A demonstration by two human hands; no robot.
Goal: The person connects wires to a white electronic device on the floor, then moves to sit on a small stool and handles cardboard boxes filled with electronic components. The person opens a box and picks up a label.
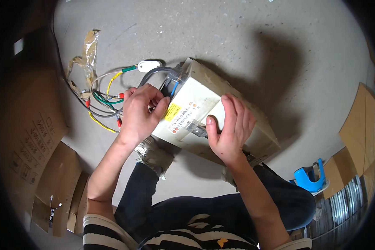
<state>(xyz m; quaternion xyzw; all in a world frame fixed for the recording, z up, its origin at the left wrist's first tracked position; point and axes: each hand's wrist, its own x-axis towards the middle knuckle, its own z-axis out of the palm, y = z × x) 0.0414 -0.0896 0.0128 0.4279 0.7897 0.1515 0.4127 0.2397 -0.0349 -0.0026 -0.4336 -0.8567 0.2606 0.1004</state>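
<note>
An off-white metal box [202, 93] lies at a slant on the floor between my feet. Its upper left end holds a dark recessed part [170, 85] with a short blue wire [174, 88] and a thick grey cable [154, 72]. There my left hand [141, 109] bends its fingers, thumb and fingertips close together; what they pinch, if anything, is hidden. Flat on the box's side rests my right hand [232, 130], fingers stretched and thumb apart, next to a metal latch [197, 128]. A yellow label [172, 111] sits near the left thumb.
Left of the box spread loose green and yellow wires [102, 100] with red connectors, a white oval piece [149, 66] and crumpled brown tape [90, 54]. A large carton [33, 121] stands at left. On the right are a blue plastic thing [308, 179] and cardboard [358, 125].
</note>
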